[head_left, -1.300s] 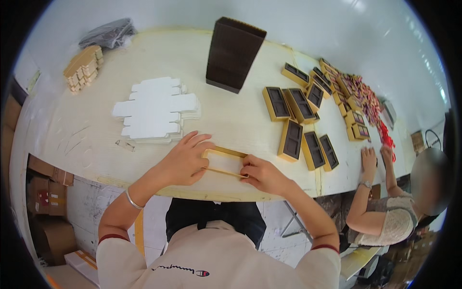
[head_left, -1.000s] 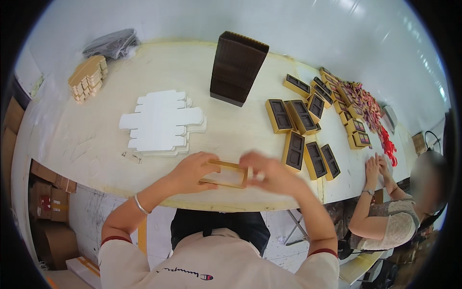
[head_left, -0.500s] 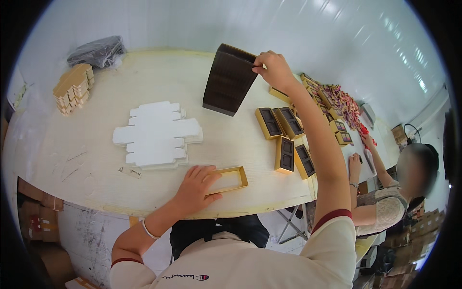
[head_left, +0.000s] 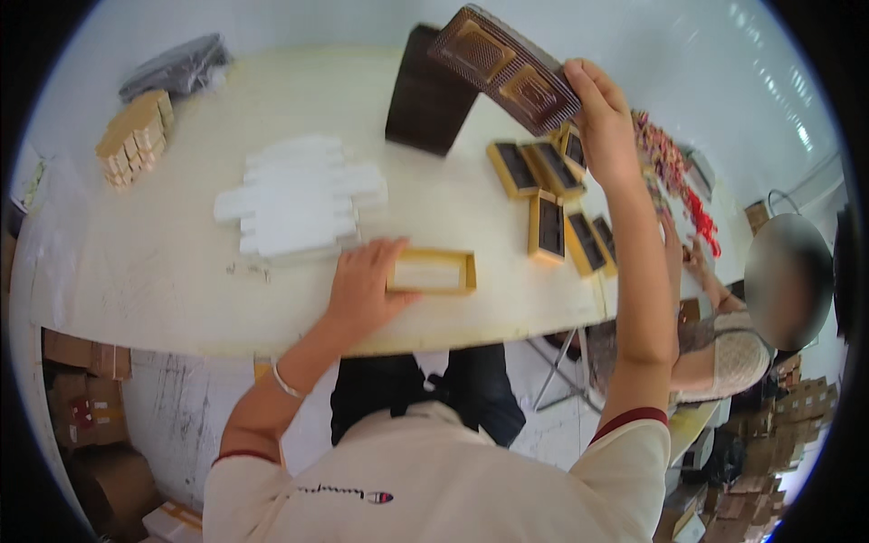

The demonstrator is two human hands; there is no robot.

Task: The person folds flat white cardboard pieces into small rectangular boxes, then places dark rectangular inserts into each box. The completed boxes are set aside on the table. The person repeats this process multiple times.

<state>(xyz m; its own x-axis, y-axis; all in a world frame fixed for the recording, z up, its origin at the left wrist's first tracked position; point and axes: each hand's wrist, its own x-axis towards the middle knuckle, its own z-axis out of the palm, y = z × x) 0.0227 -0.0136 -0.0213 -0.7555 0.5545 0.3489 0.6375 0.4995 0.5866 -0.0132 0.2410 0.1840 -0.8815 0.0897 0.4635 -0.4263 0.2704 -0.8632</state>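
Note:
My right hand (head_left: 603,113) is raised at the upper right, pinching one end of a brown plastic tray (head_left: 507,68) with two square hollows. Behind the tray stands a tall dark brown stack of trays (head_left: 427,100). My left hand (head_left: 367,285) rests on the table, its fingers and thumb around the left end of an open gold box (head_left: 468,273) that shows a white inside. Left of that box lies a pile of flat white box blanks (head_left: 294,199).
Several gold boxes with dark trays inside (head_left: 548,226) stand right of the stack. Cut cardboard pieces (head_left: 136,136) and a dark plastic-wrapped bundle (head_left: 176,65) lie at the far left. A co-worker (head_left: 715,335) sits at the right beside a heap of small colourful pieces (head_left: 665,149).
My right hand has lifted a single tray off the dark stack and moved it up and right. My left hand stays on the gold box. The whole view has shifted.

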